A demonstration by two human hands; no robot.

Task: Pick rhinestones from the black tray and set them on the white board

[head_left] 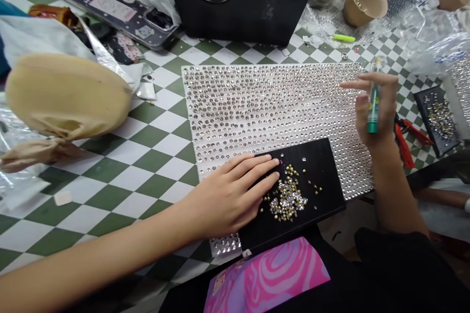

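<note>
My left hand [235, 193] lies flat, fingers stretched out, on the left part of a black tray [323, 171] that carries a heap of loose gold and silver rhinestones [288, 198]. The tray rests on a white sheet [264, 102] covered in rows of rhinestones. My right hand [374, 107] is raised over the sheet's right edge, fingers wrapped round a green pen-like applicator [374, 107] held upright, with the index finger pointing left.
A black box [242, 0] stands behind the sheet. A beige rounded form [66, 95] and plastic bags lie at left. A tan cup [363, 1], a second black tray with stones [438, 120] and red pliers [404, 142] are at right. A pink patterned card [271, 274] lies in front.
</note>
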